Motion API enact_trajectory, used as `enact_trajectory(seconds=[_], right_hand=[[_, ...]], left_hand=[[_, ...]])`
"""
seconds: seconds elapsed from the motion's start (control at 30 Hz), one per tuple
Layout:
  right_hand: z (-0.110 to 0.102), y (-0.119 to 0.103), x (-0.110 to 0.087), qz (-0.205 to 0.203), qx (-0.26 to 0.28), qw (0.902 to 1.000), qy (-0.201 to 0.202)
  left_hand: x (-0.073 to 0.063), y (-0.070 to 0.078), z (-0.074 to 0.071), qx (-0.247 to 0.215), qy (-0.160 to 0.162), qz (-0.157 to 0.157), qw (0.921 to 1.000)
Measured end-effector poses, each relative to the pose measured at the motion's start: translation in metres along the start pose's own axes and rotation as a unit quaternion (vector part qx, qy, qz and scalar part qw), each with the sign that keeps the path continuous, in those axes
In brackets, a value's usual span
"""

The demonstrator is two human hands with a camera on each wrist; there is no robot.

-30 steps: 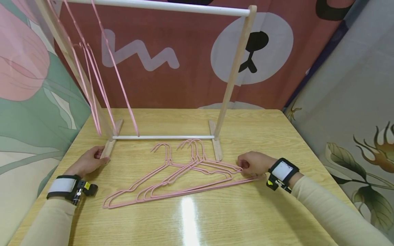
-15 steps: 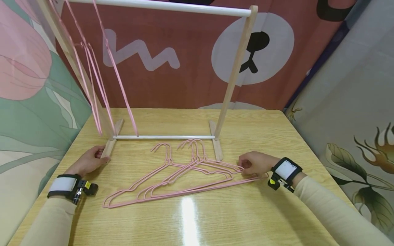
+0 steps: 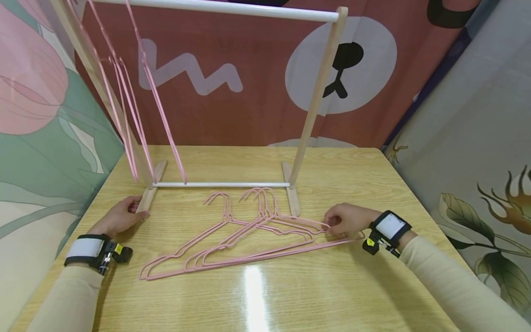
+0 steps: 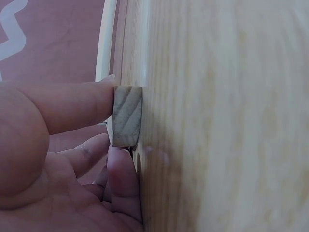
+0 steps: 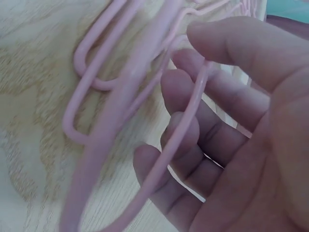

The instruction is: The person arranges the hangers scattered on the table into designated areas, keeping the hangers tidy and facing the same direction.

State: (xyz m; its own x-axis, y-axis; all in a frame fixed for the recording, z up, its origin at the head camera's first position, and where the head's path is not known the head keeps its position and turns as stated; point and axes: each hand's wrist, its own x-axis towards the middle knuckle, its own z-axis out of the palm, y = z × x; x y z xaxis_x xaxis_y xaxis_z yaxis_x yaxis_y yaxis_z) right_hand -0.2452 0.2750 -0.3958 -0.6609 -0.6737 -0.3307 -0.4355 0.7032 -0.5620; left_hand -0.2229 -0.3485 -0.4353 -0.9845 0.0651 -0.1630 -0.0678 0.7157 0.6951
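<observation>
In the head view my left hand (image 3: 120, 216) is at the front end of the rack's left wooden foot (image 3: 144, 203). The left wrist view shows the thumb on one side of the foot's end (image 4: 127, 117) and fingers against the other, pinching it. My right hand (image 3: 349, 218) holds the right end of a pink clothes hanger (image 3: 357, 236). In the right wrist view, thumb and curled fingers pinch the hanger's bent wire (image 5: 179, 136). Several pink hangers (image 3: 257, 259) lie overlapped on the table, hooks toward the rack.
A wooden rack with a white top rail (image 3: 232, 7) and lower rail (image 3: 224, 185) stands behind the pile. Several pink hangers (image 3: 163, 121) hang at its left side. Its right post (image 3: 317, 92) rises near my right hand. Printed curtains (image 3: 249, 115) surround the wooden table (image 3: 199, 304).
My right hand has shifted slightly to the right, drawing the held hanger's end a little that way. The left hand stays on the rack's foot.
</observation>
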Motion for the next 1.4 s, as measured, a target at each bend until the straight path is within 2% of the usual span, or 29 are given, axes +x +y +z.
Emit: enact_trajectory(seconds=[0.23,0.73,1.07,1.27,1.4], right_hand=[[-0.003,-0.001,-0.002,-0.012,0.061,0.9975,-0.033],[-0.004,0.003,-0.007,-0.027,0.12,0.9915,-0.045],[-0.002,0.01,-0.008,-0.025,0.171,0.9832,-0.059],[-0.002,0.014,-0.01,-0.054,0.199,0.9765,-0.063],[-0.002,0.015,-0.01,-0.051,0.216,0.9726,-0.069]], left_hand=[[0.0,0.001,0.0,-0.001,-0.001,-0.004,1.0],[0.0,0.0,0.001,-0.008,-0.004,-0.01,0.9999],[0.0,0.001,0.0,-0.008,-0.002,-0.006,1.0],[0.001,-0.001,0.001,-0.009,-0.003,-0.009,0.9999],[0.001,-0.001,0.001,-0.008,-0.003,-0.011,0.9999]])
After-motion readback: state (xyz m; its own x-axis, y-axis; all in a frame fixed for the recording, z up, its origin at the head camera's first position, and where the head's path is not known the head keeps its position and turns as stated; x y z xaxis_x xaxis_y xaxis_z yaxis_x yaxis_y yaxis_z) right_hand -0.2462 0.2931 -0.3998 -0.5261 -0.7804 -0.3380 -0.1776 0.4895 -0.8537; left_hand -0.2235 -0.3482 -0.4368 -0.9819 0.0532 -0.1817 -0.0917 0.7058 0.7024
